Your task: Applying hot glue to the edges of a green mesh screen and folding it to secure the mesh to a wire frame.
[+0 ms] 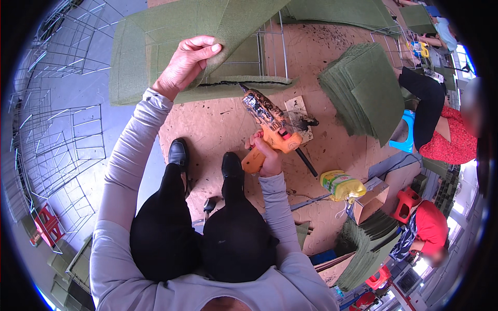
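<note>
My left hand [188,63] is closed on the edge of a green woven fabric sheet [171,31], thumb on top, holding a folded-back flap up. Beneath the flap lies a wire frame [284,46], resting on more green fabric. Along the near fabric edge runs a black glue line [244,82]. My right hand [264,154] grips an orange glue gun [277,137] whose front is smeared with black glue. Its nozzle points at the glue line, very close to it; whether they touch I cannot tell. A black glue stick [307,163] sticks out of the gun's rear.
Green fabric sheets are stacked [363,88] at the right on the brown board [207,122]. Beside them lie a glue-stained wood piece [299,116] and a yellow bottle [342,185]. Wire frames [67,150] crowd the left floor. Two people in red [451,136] sit at the right.
</note>
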`<move>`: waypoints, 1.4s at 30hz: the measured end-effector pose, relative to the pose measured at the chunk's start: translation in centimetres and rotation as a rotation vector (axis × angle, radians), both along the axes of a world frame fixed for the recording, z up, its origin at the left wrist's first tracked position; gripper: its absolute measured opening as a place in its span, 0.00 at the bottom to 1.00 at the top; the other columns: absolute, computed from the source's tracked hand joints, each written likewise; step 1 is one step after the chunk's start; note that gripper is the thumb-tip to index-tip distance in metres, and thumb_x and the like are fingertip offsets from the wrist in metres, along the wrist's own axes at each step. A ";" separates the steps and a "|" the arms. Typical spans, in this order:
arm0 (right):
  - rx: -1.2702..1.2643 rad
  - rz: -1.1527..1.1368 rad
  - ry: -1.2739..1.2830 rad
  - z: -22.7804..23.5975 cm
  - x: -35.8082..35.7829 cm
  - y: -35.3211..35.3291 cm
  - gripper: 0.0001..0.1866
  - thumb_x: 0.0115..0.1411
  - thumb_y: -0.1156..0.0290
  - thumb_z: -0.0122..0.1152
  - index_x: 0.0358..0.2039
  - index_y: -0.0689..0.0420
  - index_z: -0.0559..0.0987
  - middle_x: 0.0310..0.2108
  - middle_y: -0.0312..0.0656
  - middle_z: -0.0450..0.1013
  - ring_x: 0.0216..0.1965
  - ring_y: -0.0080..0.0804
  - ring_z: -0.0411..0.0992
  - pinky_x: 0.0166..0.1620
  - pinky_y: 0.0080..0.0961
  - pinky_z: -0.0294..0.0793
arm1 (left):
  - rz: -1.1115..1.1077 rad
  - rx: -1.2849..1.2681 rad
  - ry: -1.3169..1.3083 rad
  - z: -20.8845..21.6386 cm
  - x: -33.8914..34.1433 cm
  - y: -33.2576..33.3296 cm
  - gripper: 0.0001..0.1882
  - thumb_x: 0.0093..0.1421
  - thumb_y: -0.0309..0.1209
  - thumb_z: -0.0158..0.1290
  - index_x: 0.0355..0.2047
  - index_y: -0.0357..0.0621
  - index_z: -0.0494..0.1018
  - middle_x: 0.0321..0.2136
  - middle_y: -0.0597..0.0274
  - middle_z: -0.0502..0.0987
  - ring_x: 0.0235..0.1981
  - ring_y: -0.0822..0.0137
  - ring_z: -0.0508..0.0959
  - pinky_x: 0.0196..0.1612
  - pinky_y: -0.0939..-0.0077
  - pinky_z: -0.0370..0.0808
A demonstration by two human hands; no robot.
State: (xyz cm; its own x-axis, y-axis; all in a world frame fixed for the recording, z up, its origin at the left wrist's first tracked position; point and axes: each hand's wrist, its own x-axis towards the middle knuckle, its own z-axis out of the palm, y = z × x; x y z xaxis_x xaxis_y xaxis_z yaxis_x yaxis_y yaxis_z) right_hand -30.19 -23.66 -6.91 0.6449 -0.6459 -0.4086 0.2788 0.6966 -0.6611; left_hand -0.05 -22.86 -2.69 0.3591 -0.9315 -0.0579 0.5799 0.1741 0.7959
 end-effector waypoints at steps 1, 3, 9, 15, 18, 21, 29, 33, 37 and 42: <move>-0.009 0.017 0.005 -0.2 -0.1 0.0 0.12 0.53 0.79 0.52 0.39 0.61 0.67 0.30 0.37 0.64 0.32 0.29 0.65 0.38 0.30 0.67 | -0.003 -0.003 0.009 0.0 -0.1 0.0 0.06 0.56 0.21 0.54 0.34 0.42 0.76 0.32 0.65 0.78 0.36 0.74 0.76 0.45 0.81 0.73; -0.001 0.026 0.006 -0.7 -0.2 0.0 0.11 0.53 0.79 0.52 0.39 0.61 0.67 0.30 0.37 0.64 0.31 0.29 0.65 0.38 0.30 0.67 | -0.002 -0.003 0.015 -0.1 0.0 0.0 0.06 0.56 0.21 0.54 0.34 0.42 0.76 0.32 0.65 0.78 0.36 0.74 0.76 0.45 0.81 0.73; 0.038 0.045 -0.023 -0.5 0.3 0.4 0.11 0.53 0.79 0.53 0.38 0.61 0.67 0.30 0.38 0.64 0.32 0.30 0.65 0.38 0.31 0.68 | -0.002 -0.024 0.024 -0.6 0.2 0.3 0.06 0.55 0.21 0.54 0.34 0.43 0.76 0.33 0.64 0.78 0.36 0.73 0.77 0.44 0.80 0.74; 0.127 -0.088 -0.190 -2.4 -3.6 -1.1 0.14 0.52 0.73 0.57 0.39 0.60 0.68 0.33 0.40 0.67 0.36 0.34 0.67 0.41 0.33 0.70 | -0.030 0.024 -0.017 -0.5 -0.4 -0.2 0.07 0.55 0.22 0.55 0.35 0.41 0.76 0.33 0.64 0.78 0.36 0.74 0.77 0.42 0.81 0.75; 0.174 -0.218 -0.174 -3.8 -7.8 -2.7 0.16 0.55 0.65 0.57 0.41 0.59 0.69 0.38 0.43 0.69 0.45 0.41 0.69 0.47 0.33 0.72 | -0.035 0.044 -0.100 0.0 -0.4 0.2 0.07 0.55 0.22 0.55 0.36 0.40 0.76 0.33 0.64 0.78 0.34 0.75 0.77 0.41 0.81 0.75; 0.058 -0.374 0.060 -6.2 -12.9 -4.1 0.16 0.58 0.64 0.53 0.43 0.58 0.69 0.43 0.45 0.71 0.47 0.39 0.69 0.44 0.30 0.73 | -0.042 0.071 -0.097 0.1 -0.2 0.5 0.07 0.55 0.22 0.55 0.35 0.40 0.76 0.33 0.64 0.78 0.34 0.75 0.77 0.40 0.81 0.74; 0.081 -0.456 0.289 -13.2 -19.1 -5.7 0.15 0.59 0.61 0.51 0.43 0.57 0.70 0.44 0.46 0.72 0.45 0.36 0.71 0.38 0.28 0.73 | -0.013 0.075 -0.117 -0.4 -0.6 0.2 0.06 0.55 0.22 0.55 0.35 0.41 0.76 0.32 0.65 0.78 0.34 0.76 0.76 0.40 0.82 0.74; 0.176 -0.469 0.206 -15.2 -18.6 -6.3 0.17 0.61 0.60 0.50 0.45 0.58 0.70 0.42 0.46 0.73 0.43 0.37 0.72 0.38 0.31 0.73 | -0.029 0.049 -0.144 0.0 -0.9 0.1 0.07 0.56 0.22 0.54 0.36 0.41 0.76 0.33 0.64 0.78 0.35 0.75 0.76 0.41 0.82 0.73; 0.371 -0.448 0.186 -16.4 -18.6 -6.8 0.20 0.62 0.57 0.48 0.47 0.59 0.69 0.41 0.45 0.73 0.43 0.38 0.72 0.39 0.35 0.74 | -0.034 0.073 -0.129 -0.2 -0.8 0.3 0.07 0.56 0.22 0.54 0.36 0.40 0.76 0.34 0.64 0.78 0.36 0.75 0.76 0.43 0.81 0.73; 0.033 0.131 0.978 -17.1 -21.1 -8.0 0.32 0.54 0.42 0.54 0.46 0.59 0.71 0.38 0.47 0.73 0.35 0.39 0.74 0.39 0.35 0.74 | -0.035 0.048 -0.140 -0.3 -0.9 0.0 0.07 0.56 0.22 0.54 0.36 0.40 0.76 0.34 0.63 0.78 0.36 0.75 0.76 0.43 0.81 0.73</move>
State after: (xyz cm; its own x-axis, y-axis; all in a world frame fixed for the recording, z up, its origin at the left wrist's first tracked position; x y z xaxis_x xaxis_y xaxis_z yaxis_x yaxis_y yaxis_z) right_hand -51.25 -31.65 -24.04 0.0790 -0.5719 -0.8165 -0.4610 0.7052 -0.5386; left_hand -0.96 -22.84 -3.03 0.3337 -0.9411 -0.0540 0.4673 0.1154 0.8765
